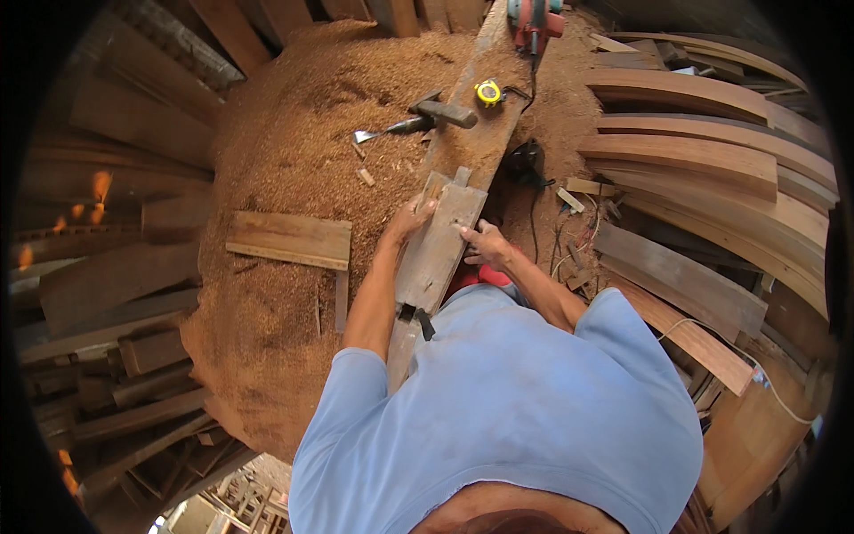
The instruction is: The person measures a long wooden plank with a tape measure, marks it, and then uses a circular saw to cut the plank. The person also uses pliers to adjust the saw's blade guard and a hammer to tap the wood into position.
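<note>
A weathered wooden board (445, 240) with a narrow tongue at its far end lies lengthwise along the bench plank (471, 147). My left hand (411, 217) grips its left edge close to the far end. On the opposite edge, my right hand (485, 245) has its thumb on top, the fingers curled underneath and partly hidden. Beyond the board, a hammer (449, 113) rests on the plank. A chisel (390, 131) with a bright blade lies left of it. The yellow tape measure (488, 93) sits farther along the plank.
A red and teal power tool (535, 22) stands at the plank's far end, its cord trailing right. Sawdust (294, 133) covers the ground, with a short board (289, 238) on it. Stacked planks (685, 160) line the right; more timber (124, 267) lines the left.
</note>
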The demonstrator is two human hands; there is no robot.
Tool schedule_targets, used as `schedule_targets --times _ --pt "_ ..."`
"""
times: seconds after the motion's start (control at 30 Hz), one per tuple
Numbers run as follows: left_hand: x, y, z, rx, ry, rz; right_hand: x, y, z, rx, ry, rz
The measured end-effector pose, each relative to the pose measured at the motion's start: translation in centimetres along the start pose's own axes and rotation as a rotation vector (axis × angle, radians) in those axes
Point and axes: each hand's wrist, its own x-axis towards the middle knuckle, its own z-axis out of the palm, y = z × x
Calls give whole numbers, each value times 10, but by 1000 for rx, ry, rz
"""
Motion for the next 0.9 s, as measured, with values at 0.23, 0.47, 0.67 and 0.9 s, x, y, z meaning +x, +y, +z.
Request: schedule_targets --times 0.23,0.47,0.67,0.9 --pt "41 15 14 -360 26 -126 51 31 -20 -262 198 -419" --pt "64 -35 3 -151 81 -173 63 -27 -22 -45 142 -305" --pt "40 -4 8 235 231 -196 69 -22 -36 -108 143 -284" --pt "22 10 8 204 278 -172 47 -38 -30 -118 63 -130"
